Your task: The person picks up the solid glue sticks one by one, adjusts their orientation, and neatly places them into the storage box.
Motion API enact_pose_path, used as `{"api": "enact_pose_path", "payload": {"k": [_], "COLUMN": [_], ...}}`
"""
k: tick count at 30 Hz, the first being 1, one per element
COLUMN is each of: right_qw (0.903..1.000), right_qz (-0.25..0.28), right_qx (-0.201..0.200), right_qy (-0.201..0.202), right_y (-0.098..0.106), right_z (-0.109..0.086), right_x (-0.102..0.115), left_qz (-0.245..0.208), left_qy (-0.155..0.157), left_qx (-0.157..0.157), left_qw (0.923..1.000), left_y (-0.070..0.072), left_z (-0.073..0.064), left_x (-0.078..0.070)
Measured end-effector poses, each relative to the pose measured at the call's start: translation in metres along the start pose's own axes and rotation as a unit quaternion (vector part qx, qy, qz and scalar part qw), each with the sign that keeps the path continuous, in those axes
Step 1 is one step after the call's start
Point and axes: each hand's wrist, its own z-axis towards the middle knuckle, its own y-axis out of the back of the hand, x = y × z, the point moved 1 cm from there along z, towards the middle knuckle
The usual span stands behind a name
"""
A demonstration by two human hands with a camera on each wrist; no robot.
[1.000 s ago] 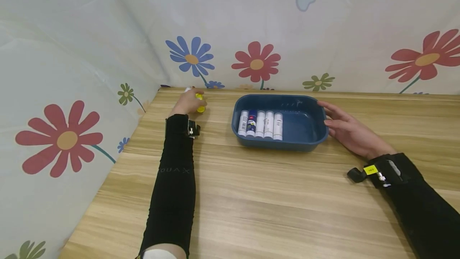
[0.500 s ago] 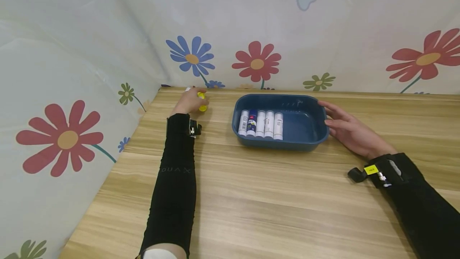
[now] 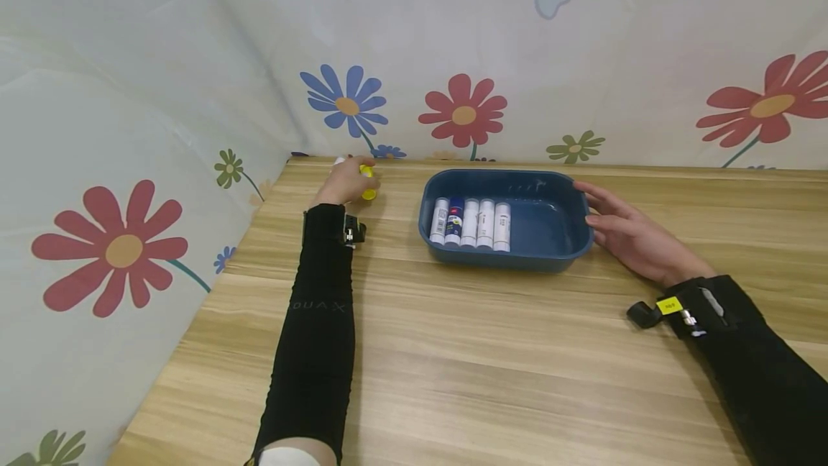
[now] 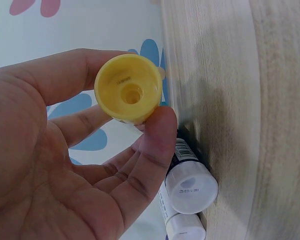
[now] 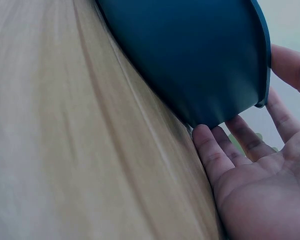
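Note:
At the back left of the table, my left hand (image 3: 346,180) pinches a yellow glue stick (image 3: 369,184) between thumb and fingers. Its round yellow end (image 4: 129,87) faces the camera in the left wrist view, and the rest is mostly hidden behind the fingers. Two more glue sticks, one with a dark label (image 4: 190,186) and one white (image 4: 186,227), lie just beyond the hand. My right hand (image 3: 637,239) rests with extended fingers against the right end of a blue bin (image 3: 517,259). In the right wrist view, the fingers (image 5: 210,145) spread around the bin's end wall.
Inside the bin, several glue sticks lie side by side at the left: white ones (image 3: 485,224) and one with a dark blue label (image 3: 454,220). A flowered curtain (image 3: 517,78) runs along the back edge of the wooden table (image 3: 466,351).
My left hand has shifted slightly to the right with the yellow glue stick. My right hand and the bin have stayed in place.

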Motion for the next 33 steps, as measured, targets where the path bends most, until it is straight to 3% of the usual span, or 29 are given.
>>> {"api": "enact_pose_path", "payload": {"k": [33], "right_qw": [0.9998], "right_qz": [0.013], "right_qx": [0.01], "right_qy": [0.007], "right_y": [-0.0011], "right_z": [-0.0009], "right_x": [0.0008], "left_qz": [0.019], "left_qy": [-0.006], "left_qx": [-0.008], "left_qw": [0.9998], "left_y": [-0.0004], "left_z": [-0.0016], "left_x": [-0.0027]}}
